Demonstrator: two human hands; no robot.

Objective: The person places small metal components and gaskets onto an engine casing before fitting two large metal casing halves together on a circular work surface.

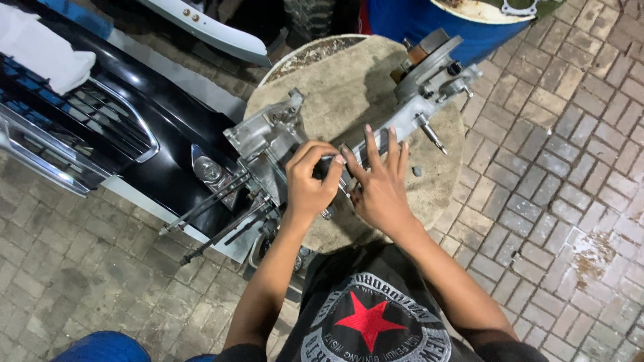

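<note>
Item: black glossy car bumper with chrome grille (100, 127), lying on the brick paving (563, 167) to my left. Item: round dusty stone-coloured surface (349, 87). Item: grey cast-metal engine casing (282, 134), lying across it. My left hand (310, 181) is curled onto the casing's middle; my right hand (381, 184) rests beside it, fingers spread flat.

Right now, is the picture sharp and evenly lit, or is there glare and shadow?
In the head view, light is uneven: the black car bumper shows bright glare streaks, the hands cast soft shadow on the round work surface, the metal engine casing looks fairly sharp, the paving darkens toward the corners, and lines bend slightly at the edges.
</note>
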